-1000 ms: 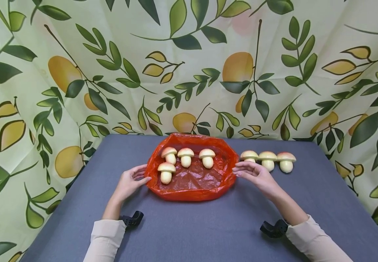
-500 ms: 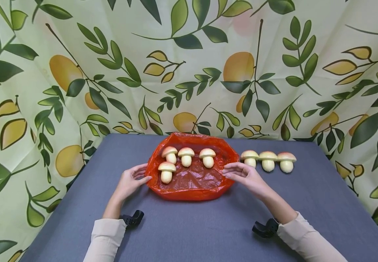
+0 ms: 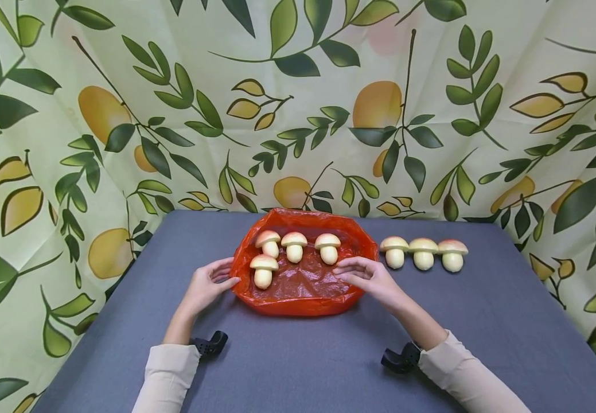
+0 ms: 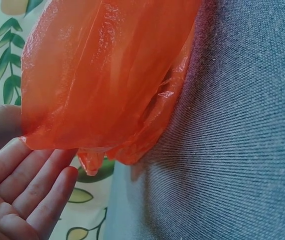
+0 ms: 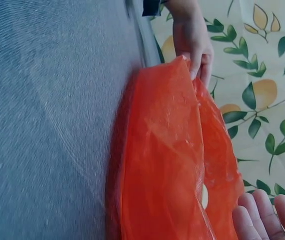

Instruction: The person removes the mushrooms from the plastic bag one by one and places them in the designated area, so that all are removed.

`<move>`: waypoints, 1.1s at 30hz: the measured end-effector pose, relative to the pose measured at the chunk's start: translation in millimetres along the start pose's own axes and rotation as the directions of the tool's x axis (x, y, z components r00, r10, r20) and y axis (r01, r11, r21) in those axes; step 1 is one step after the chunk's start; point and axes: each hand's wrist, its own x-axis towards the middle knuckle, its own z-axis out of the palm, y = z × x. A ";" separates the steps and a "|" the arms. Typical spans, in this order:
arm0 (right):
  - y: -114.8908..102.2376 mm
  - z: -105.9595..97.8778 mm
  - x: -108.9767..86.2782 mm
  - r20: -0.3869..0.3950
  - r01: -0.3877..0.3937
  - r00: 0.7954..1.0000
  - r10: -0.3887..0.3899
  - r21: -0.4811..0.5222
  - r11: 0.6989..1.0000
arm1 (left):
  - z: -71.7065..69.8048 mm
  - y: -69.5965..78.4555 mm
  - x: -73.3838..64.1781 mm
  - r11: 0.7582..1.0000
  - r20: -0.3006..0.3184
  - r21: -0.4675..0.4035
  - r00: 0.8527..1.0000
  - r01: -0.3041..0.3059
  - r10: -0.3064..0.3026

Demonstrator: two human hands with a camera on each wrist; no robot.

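Right hand (image 3: 367,279) over bag edge (image 3: 298,307), seemingly apart.

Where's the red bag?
In the head view, the red bag sits on the table, the left hand at its left edge and three mushrooms to its right.

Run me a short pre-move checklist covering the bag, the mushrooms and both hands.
1. Red plastic bag mouth open: ok, spread wide on the table.
2. Left hand's grip on the bag: ok, it pinches the left rim.
3. Right hand's grip free: ok, it holds no mushroom, over the bag's right side.
4. Right hand's grip clear of the plastic: cannot tell.
5. Every mushroom bagged: not ok, four mushrooms inside, three mushrooms in a row on the table, right of the bag.
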 end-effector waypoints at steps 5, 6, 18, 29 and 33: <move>3.5 10.2 6.9 0.016 0.007 1.000 -0.007 -0.016 1.000 | 0.1 -0.4 0.6 1.000 0.003 0.001 1.000 0.001 -0.001; 3.8 12.5 8.4 0.019 0.004 1.000 -0.003 -0.019 1.000 | 0.1 -0.4 0.6 1.000 0.002 0.001 1.000 0.002 -0.002; 0.0 40.9 27.1 0.041 -0.043 0.998 0.042 0.024 0.999 | 1.2 2.7 -0.6 1.000 0.001 -0.019 1.000 0.009 -0.009; 2.8 63.2 45.5 0.017 -0.121 0.993 0.120 0.014 0.993 | 0.9 1.4 -0.3 1.000 0.003 -0.011 1.000 -0.003 0.003; 2.2 67.7 51.6 -0.003 -0.143 0.990 0.143 0.009 0.990 | 0.9 -0.1 -0.3 1.000 0.000 0.000 1.000 0.005 -0.005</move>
